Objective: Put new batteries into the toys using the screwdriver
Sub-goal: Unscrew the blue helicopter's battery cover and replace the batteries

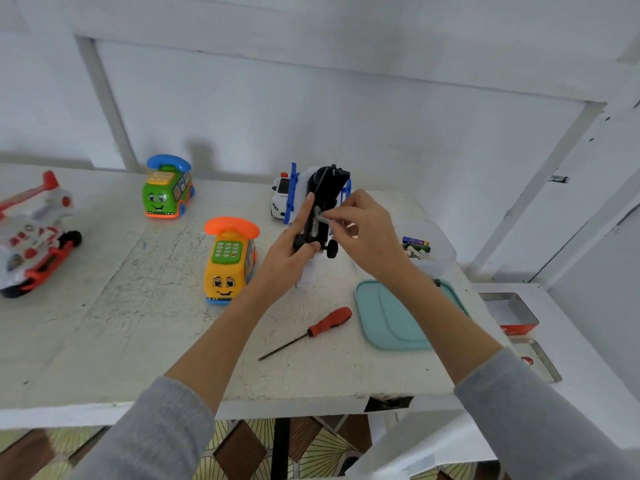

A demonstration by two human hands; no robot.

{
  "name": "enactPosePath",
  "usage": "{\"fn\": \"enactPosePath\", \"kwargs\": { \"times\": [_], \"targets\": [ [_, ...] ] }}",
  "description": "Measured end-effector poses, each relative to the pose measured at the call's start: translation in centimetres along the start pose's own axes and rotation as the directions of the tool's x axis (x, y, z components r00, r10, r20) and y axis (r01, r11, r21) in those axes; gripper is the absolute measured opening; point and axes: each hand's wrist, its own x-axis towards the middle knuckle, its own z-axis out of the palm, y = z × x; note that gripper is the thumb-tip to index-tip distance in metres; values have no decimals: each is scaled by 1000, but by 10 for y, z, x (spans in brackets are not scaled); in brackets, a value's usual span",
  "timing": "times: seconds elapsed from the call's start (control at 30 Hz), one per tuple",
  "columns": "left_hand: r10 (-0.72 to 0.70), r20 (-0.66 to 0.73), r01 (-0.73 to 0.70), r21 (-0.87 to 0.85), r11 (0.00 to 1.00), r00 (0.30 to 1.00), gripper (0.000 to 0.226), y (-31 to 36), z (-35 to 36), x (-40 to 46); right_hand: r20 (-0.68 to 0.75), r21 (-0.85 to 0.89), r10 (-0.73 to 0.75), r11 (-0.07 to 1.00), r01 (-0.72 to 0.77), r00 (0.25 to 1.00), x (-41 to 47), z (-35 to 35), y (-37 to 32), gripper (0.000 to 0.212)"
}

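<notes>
Left hand [294,245] grips the upturned toy [320,209] steady while right-hand fingers [332,213] pinch a battery [318,213] into its bay (screwdriver [311,330] idle on the counter [138,323]).

Glossy plastic toy phones [230,259], rough scuffed painted table [104,323], matt teal lid [398,317].

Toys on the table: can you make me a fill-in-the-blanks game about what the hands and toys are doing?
1. The screwdriver lying on the table has a ____ handle.
2. The yellow phone toy has an ____ receiver on top.
3. The left hand holds the upturned toy while the right hand pinches a ____ at its underside.
4. The teal lid lies to the ____ of the screwdriver.

Missing words: red; orange; battery; right
</notes>
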Motion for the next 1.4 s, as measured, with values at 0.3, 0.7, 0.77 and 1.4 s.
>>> {"fn": "enactPosePath", "kwargs": {
  "times": [0.3,0.7,0.77,1.4],
  "targets": [
    [29,17,-29,-22,999,999,68,2,-1,0,192,-98,-20,994,39,981,1,2,-2,22],
    [4,24,-4,-13,1000,1000,71,2,-1,1,278,-100,97,992,-72,956,8,-1,-7,22],
    [-2,21,2,-9,1000,1000,71,3,-1,1,273,-77,112,993,-94,955,9,-1,-8,22],
    [-27,27,28,-27,999,999,72,10,2,0,338,16,186,979,-203,922,7,-11,4,28]
  ]
}}
